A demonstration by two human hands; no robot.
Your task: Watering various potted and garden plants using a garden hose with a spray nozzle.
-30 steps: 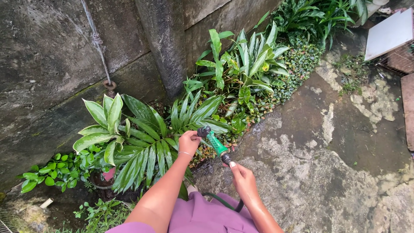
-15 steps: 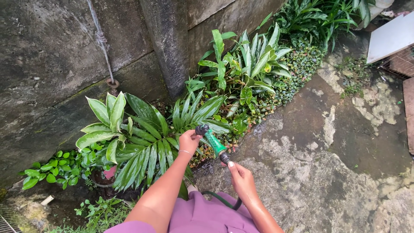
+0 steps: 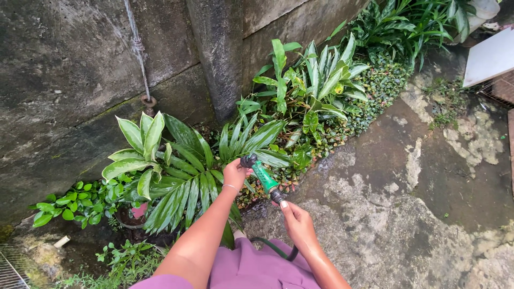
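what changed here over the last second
Little: the view drifted, so the plants and wall sit slightly further right. The left hand stays at the tip of the green hose nozzle, the right hand at its rear end; no grip changed.

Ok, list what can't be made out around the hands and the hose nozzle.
Head view only.
- Nozzle tip: the left hand covers it; no spray can be seen.
- Hose: runs behind the right hand and the purple clothing.
- Pot: mostly hidden under leaves.
- White board: cut off by the right edge.
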